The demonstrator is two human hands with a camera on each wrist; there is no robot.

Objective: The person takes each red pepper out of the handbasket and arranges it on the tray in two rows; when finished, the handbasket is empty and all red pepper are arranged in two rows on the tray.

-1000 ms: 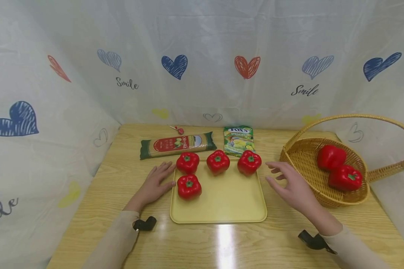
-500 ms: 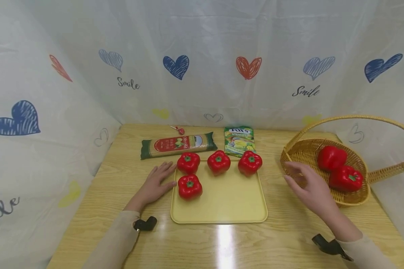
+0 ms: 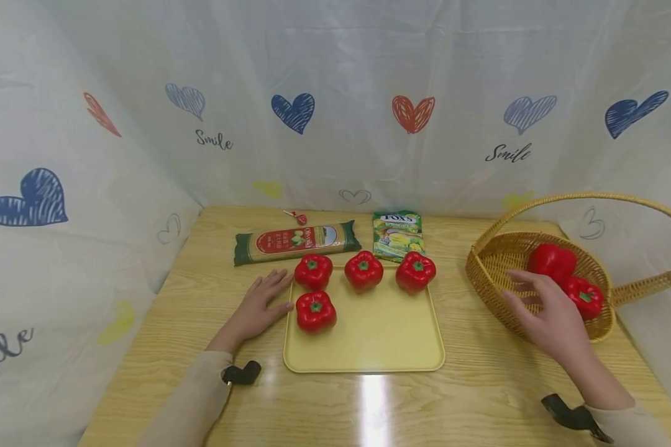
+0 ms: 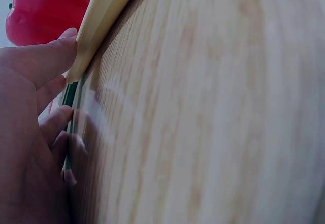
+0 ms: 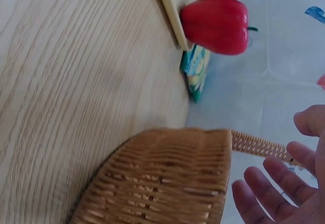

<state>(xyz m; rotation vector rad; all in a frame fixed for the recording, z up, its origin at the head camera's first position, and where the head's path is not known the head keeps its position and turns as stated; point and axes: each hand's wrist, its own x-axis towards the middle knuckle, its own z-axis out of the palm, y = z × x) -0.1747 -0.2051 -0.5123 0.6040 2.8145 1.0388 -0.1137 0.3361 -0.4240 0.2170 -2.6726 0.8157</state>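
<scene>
My left hand [image 3: 259,305] rests at the left edge of the yellow tray [image 3: 377,347], fingers spread on the table and thumb touching the tray's rim. Several red bell peppers stand on the tray, among them a front-left pepper [image 3: 315,311] and a right-hand pepper [image 3: 415,272]. At the right, my right hand [image 3: 556,320] hovers over the near side of the wicker basket [image 3: 494,273], fingers loosely bent and holding nothing. Two red peppers lie inside it: a rear one [image 3: 552,261] and a front one [image 3: 584,297], partly hidden by the hand.
Behind the tray lie a spaghetti packet [image 3: 296,242], a green candy bag [image 3: 398,234] and a lollipop [image 3: 296,216]. The basket's tall handle [image 3: 593,197] arches above it. A white curtain [image 3: 335,149] with printed hearts hangs along the table's back.
My right hand has moved rightward from beside the tray's right-hand pepper to above the basket. The left hand and the peppers have stayed in place.
</scene>
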